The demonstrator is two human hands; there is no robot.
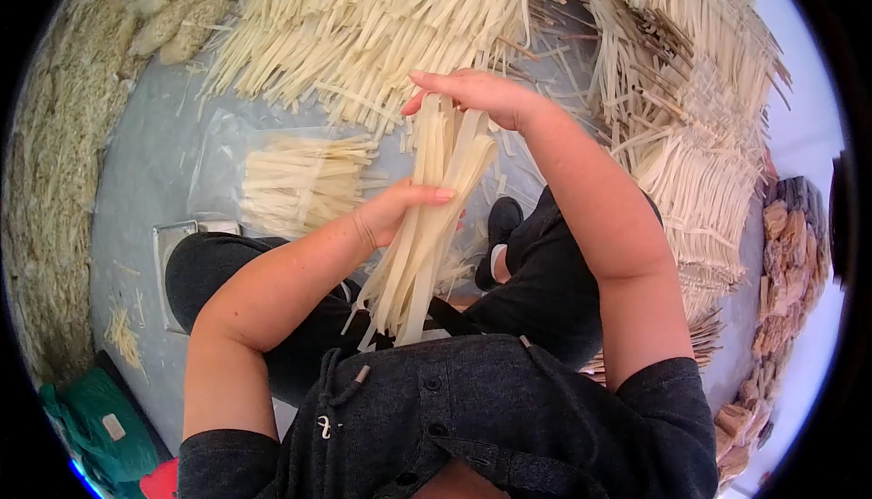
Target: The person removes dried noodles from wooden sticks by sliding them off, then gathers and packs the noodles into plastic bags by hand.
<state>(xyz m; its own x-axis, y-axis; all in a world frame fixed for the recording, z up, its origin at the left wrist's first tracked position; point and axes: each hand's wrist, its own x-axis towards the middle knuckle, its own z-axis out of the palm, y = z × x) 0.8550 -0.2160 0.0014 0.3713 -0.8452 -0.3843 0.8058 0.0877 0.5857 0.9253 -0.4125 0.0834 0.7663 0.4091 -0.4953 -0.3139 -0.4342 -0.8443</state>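
The left hand point(404, 208) is closed around the middle of a bundle of pale strips point(431, 217), its thumb laid across the front and its fingers wrapped behind, mostly hidden. The right hand point(477, 95) is at the bundle's upper end, its fingers fairly straight and reaching over the strip ends; how firmly it presses on them cannot be told. The bundle is held in front of the torso and tilted slightly, its upper ends gathered under the right hand and its lower ends fanning out below the left hand, over the lap. The person sits with bent legs in dark trousers point(554, 286), a dark shoe point(504, 222) just to the right of the bundle. To the left of the left hand, a clear plastic bag point(213, 158) lies on the grey floor point(136, 190), with a group of strips point(300, 181) at it. Nearer the left knee is the edge of a metal tray point(173, 243), partly covered by the leg. Beyond both hands spreads a broad layered heap of similar strips point(363, 27). To the right of the right hand, more strips point(699, 190) lie in overlapping rows with thin brown sticks point(654, 81) among them, and farther right stands a pile of rough brown pieces point(781, 263). Well left of the left hand is a lumpy tan mass point(64, 136); a green item point(109, 422) lies below it.
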